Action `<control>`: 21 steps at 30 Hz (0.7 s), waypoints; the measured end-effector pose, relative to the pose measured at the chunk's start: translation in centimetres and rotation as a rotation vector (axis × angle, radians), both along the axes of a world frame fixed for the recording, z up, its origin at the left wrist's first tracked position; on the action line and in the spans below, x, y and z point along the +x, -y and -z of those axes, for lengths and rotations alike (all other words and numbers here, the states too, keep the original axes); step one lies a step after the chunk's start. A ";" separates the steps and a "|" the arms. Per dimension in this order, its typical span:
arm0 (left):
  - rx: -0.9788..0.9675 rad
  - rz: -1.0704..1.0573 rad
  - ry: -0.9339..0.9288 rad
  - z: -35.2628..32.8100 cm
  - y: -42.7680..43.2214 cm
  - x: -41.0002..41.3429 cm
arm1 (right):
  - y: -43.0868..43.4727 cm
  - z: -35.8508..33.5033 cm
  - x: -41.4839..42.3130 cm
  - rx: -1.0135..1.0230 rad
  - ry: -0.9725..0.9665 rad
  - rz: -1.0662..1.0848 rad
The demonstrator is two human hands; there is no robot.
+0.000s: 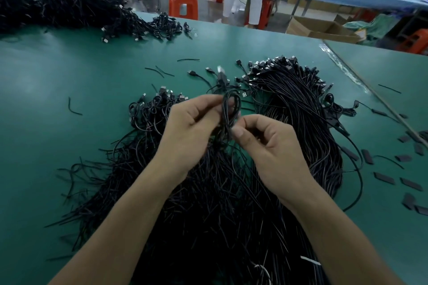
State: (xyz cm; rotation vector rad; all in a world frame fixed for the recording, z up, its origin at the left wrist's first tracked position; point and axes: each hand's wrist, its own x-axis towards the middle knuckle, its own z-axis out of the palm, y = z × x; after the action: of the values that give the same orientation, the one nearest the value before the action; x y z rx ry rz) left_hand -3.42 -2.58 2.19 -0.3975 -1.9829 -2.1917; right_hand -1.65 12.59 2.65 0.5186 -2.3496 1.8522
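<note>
The green tabletop (pixel 69 71) carries far more unfinished work than finished. The largest mass is the heap of loose cables (pixel 208 215), which runs from the near edge under both forearms out to the middle and fans right, plugs pointing toward the far edge; none of these look coiled. A second big heap (pixel 69 7) fills the far left corner, too blurred to tell whether it is bundled. Just left of the middle lies a small pile of coiled cables (pixel 148 113), apparently the finished output, so the job seems at an early stage. Above the middle of the loose heap, the cable in hand (pixel 231 104) is wound into a narrow upright loop. The left hand (pixel 192 129) has its fingers curled round the loop's side, and the right hand (pixel 271 143) pinches its waist between thumb and forefinger, probably to bind it, though motion blur hides any tie. Short black ties (pixel 74 106) lie scattered toward the left edge, ready for later coils.
</note>
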 end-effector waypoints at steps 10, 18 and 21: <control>-0.012 0.129 -0.066 -0.6 0.1 0.5 | -0.4 0.7 -0.5 0.019 0.093 0.088; -0.296 0.006 -0.132 0.0 -0.2 0.7 | -0.6 -0.2 -0.8 -0.006 -0.039 0.173; -0.381 -0.072 -0.158 0.2 -0.1 0.7 | -0.3 0.0 -0.4 -0.025 -0.061 0.182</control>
State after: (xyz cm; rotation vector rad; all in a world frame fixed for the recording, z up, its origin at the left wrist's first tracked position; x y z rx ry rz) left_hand -2.71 -2.48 2.00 -0.5199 -2.2803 -1.6788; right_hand -2.06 12.90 2.63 0.3406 -2.2492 1.7577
